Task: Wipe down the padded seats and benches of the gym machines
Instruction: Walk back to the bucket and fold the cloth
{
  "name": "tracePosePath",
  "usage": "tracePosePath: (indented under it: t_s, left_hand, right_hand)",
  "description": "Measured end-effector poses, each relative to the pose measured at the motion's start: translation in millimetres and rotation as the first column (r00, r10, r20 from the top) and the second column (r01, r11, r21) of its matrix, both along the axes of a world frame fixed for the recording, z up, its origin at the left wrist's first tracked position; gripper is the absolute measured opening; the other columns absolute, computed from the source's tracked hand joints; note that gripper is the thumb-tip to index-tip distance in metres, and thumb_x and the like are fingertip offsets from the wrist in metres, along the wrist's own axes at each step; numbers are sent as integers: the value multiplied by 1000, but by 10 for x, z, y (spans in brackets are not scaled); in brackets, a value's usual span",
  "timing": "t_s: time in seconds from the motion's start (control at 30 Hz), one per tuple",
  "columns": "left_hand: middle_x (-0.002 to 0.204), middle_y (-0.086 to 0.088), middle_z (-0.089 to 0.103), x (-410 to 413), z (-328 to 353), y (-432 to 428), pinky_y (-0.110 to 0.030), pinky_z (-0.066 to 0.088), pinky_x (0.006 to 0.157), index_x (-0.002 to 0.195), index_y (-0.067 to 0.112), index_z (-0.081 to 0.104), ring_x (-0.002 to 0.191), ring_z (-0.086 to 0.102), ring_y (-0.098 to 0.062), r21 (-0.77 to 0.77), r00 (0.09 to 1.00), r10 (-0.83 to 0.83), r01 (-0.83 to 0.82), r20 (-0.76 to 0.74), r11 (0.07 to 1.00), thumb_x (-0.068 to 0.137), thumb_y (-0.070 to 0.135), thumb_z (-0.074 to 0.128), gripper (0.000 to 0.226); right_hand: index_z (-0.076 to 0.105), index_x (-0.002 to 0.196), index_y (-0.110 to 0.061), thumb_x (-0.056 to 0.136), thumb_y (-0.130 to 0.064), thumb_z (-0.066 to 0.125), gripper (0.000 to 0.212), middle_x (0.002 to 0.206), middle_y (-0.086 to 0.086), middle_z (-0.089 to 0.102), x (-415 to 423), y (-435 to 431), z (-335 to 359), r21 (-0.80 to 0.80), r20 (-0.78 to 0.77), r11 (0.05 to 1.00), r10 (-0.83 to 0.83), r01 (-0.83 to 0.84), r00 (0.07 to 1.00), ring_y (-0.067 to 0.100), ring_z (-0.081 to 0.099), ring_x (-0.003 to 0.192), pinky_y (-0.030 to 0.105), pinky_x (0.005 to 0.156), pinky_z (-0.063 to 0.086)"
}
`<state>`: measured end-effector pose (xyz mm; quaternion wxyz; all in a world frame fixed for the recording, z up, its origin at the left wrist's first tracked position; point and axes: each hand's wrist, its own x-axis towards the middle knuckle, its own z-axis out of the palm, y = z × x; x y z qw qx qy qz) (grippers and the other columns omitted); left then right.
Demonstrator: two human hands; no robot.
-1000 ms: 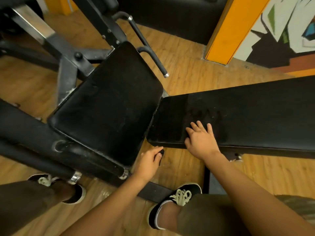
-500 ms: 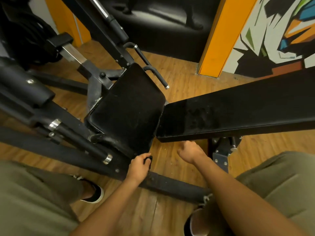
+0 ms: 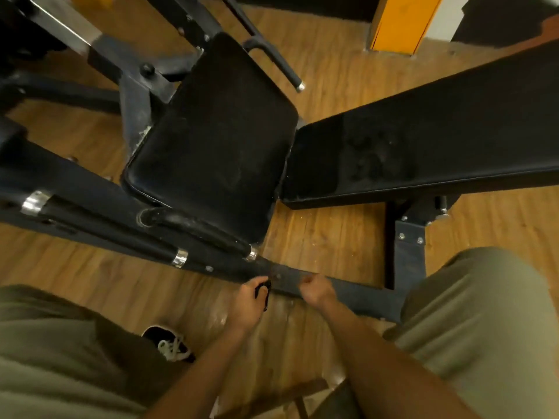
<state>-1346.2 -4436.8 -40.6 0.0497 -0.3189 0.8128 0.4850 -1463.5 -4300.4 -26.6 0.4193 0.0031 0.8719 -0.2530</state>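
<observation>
A black padded seat (image 3: 211,140) sits tilted at the centre, and a long black padded bench (image 3: 423,137) runs off to the right beside it. Smudge marks show on the bench's near end. My left hand (image 3: 249,303) hangs below the seat, above the floor, and its fingers grip a small black object (image 3: 262,293) that I cannot identify. My right hand (image 3: 316,290) is close beside it with its fingers curled and nothing in them. Both hands are well clear of the pads, over the machine's low frame bar (image 3: 348,290).
Black steel frame tubes (image 3: 90,213) with chrome collars cross the wooden floor at the left. A bench support post (image 3: 408,255) stands at the right. An orange pillar (image 3: 399,22) rises at the back. My knees and one shoe (image 3: 172,346) fill the bottom.
My right hand left the bench pad and dropped down toward me, curling shut. My left hand also drew back lower, still gripping the small black object. My head has tipped further down.
</observation>
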Motion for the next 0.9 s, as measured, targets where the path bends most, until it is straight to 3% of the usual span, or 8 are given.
tracePosePath:
  t_s: [0.1, 0.17, 0.27, 0.43, 0.57, 0.63, 0.77, 0.9]
  left_hand:
    - [88, 3, 69, 133, -321, 60, -34, 55, 75, 107, 19, 69, 79, 66, -14, 91, 995, -7, -2, 103, 996, 101, 22, 48, 22]
    - [80, 5, 65, 227, -430, 100, -35, 54, 75, 98, 20, 69, 74, 63, -14, 109, 988, -26, 10, 151, 994, 96, 33, 43, 29]
    - [75, 4, 63, 239, -418, 97, -37, 56, 75, 102, 19, 70, 73, 64, -20, 138, 967, 3, -39, 255, 990, 100, 29, 46, 26]
    - [90, -9, 72, 77, 26, 50, -43, 56, 84, 119, 23, 66, 83, 68, -25, 190, 930, -29, -44, 366, 981, 100, 24, 50, 25]
    - [84, -9, 69, -107, 897, -67, -35, 53, 75, 119, 16, 66, 73, 63, -19, 212, 919, 11, -103, 394, 972, 101, 16, 50, 24]
    - [95, -6, 69, -214, 1386, -93, -26, 47, 73, 120, 15, 65, 80, 62, -17, 212, 911, 5, -101, 412, 972, 101, 13, 50, 24]
    - [107, -1, 64, -374, 2430, -35, -23, 42, 84, 125, 16, 64, 96, 59, -17, 189, 878, -140, 57, 459, 980, 102, 13, 49, 27]
    - [118, -5, 66, -640, 3480, 39, -31, 46, 100, 122, 11, 67, 109, 61, -23, 168, 822, -345, 301, 453, 939, 100, 9, 51, 27]
  right_hand:
    - [66, 99, -11, 102, -22, 46, 23, 115, 18, 63, 73, 95, -333, 100, 95, 993, -66, 56, 993, 32, 58, 114, 32, 89, 44]
    - [64, 120, -3, 102, -22, 48, 30, 131, 18, 60, 138, 173, -443, 146, 154, 985, -117, 94, 981, 34, 54, 124, 31, 97, 43]
    - [63, 111, -5, 101, -21, 50, 22, 124, 16, 57, 186, 166, -386, 166, 260, 972, -208, 168, 943, 34, 53, 126, 32, 101, 41]
    - [57, 131, -11, 99, -21, 50, 34, 140, 12, 53, 209, 116, 126, 117, 338, 967, -255, 228, 906, 32, 52, 126, 38, 106, 44]
    - [61, 125, -9, 100, -28, 47, 35, 128, 13, 59, 145, 180, 1067, 123, 363, 965, -260, 230, 895, 33, 54, 118, 30, 93, 42]
    - [61, 127, -7, 101, -25, 47, 34, 122, 12, 59, 57, 256, 1638, 109, 357, 956, -293, 272, 887, 33, 54, 118, 32, 93, 42]
    - [56, 131, -3, 102, -9, 46, 32, 135, 16, 57, -80, 512, 2626, 171, 332, 982, -139, 86, 933, 31, 54, 125, 37, 99, 45]
    - [61, 122, -3, 100, -5, 45, 27, 123, 13, 62, -144, 904, 3500, 153, 360, 964, -260, 218, 896, 29, 62, 114, 34, 90, 52]
